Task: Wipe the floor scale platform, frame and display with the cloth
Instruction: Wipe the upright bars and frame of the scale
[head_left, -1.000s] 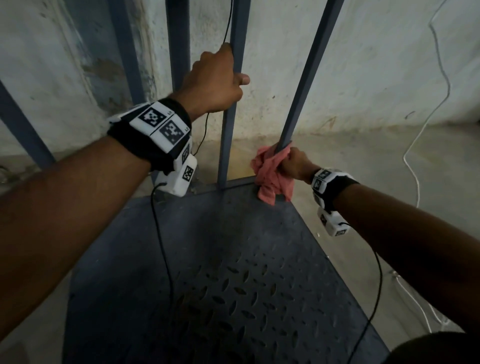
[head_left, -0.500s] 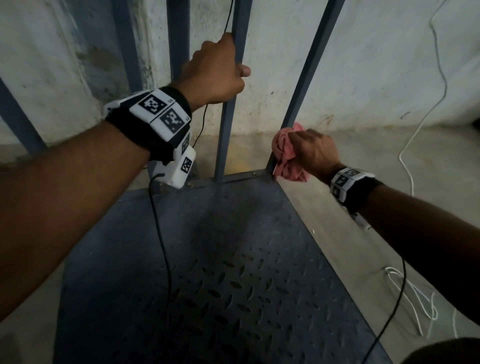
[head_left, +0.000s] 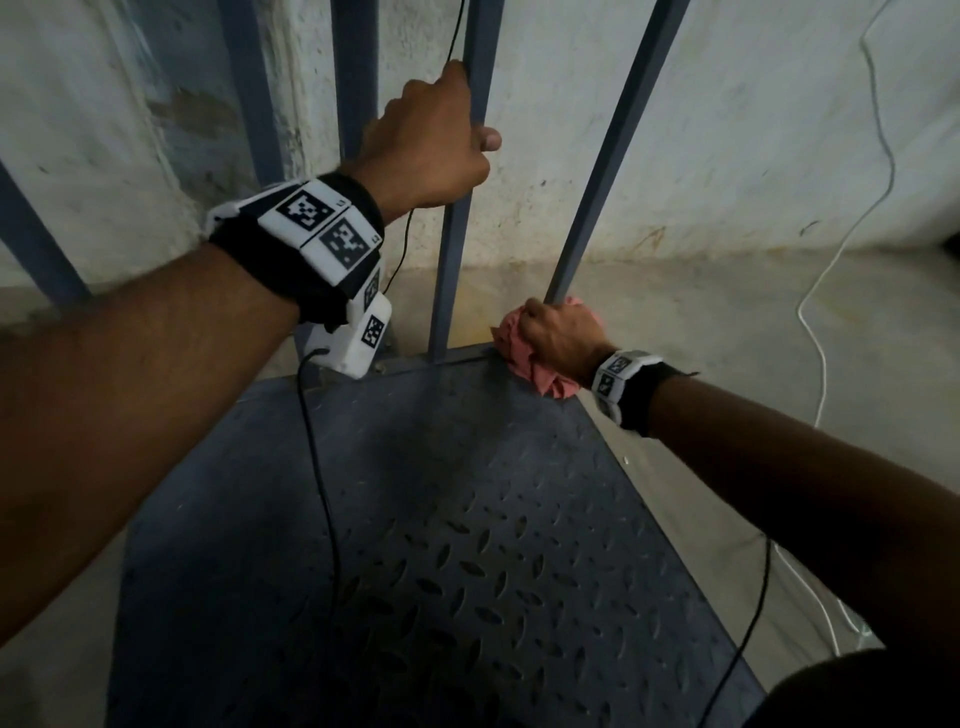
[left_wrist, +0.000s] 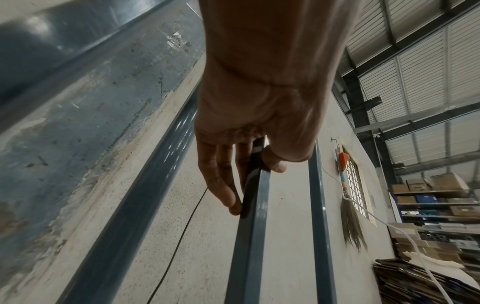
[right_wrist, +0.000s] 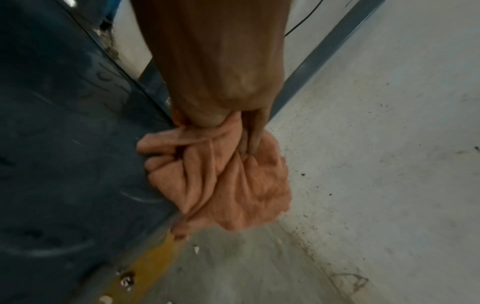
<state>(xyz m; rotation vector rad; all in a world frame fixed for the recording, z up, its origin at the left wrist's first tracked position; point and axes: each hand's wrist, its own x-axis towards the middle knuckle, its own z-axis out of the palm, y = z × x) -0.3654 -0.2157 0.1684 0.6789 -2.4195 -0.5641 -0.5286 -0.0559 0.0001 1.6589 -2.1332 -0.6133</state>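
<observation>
**Pink cloth bunched at foot of rt frame bar**

The cloth (head_left: 524, 358) is seen as a salmon-pink rag, soft-looking, crumpled into a tight wad w/ deep folds. It is gripped by the right hand (head_left: 563, 338), fingers curled round it, at the far rt corner of the scale platform (head_left: 467, 519), where the slanted frame bar (head_left: 618, 156) meets the deck. In the right wrist view the cloth (right_wrist: 221, 174) is shown pressed vs. the platform edge (right_wrist: 78, 144), its loose end hanging past the edge over the concrete floor (right_wrist: 376, 164); some fingers (right_wrist: 253, 135) are sunk into the folds.

The platform is dark blue-grey steel w/ raised tread pattern, dull and scuffed. The frame bars are the same blue-grey, glossier.

The middle upright bar (head_left: 462, 234) is clasped by the left hand (head_left: 431, 140), fingers wrapped round, thumb pressed on the bar's near side; same clasp is confirmed in the left wrist view (left_wrist: 249, 144).

A white cable (head_left: 852, 218) is seen trailing down the wall to the floor, well apart from the cloth. The display is not in view.
</observation>
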